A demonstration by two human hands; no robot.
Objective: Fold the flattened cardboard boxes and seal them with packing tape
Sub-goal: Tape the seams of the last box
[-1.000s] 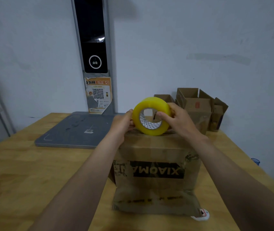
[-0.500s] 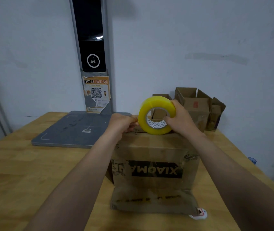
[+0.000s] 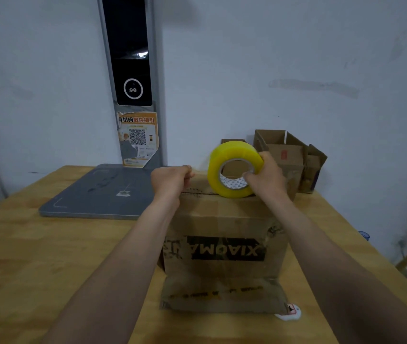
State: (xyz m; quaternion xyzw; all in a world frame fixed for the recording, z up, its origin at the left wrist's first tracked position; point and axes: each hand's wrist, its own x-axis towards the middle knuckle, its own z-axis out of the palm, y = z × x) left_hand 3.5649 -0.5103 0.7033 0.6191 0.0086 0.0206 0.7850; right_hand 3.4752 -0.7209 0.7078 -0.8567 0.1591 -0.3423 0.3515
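tape roll (image 3: pixel 232 155) upright atop box (image 3: pixel 222 219); core faces camera

The right hand (image 3: pixel 266 177) carries the yellow roll of packing tape (image 3: pixel 232 155) rightward along the brown cardboard box (image 3: pixel 222 219) top, now apart from the left hand (image 3: pixel 170 182).

Grey scale platform (image 3: pixel 98 192) on wooden table (image 3: pixel 23 256); QR poster (image 3: pixel 138 139) on pillar (image 3: pixel 157 105).
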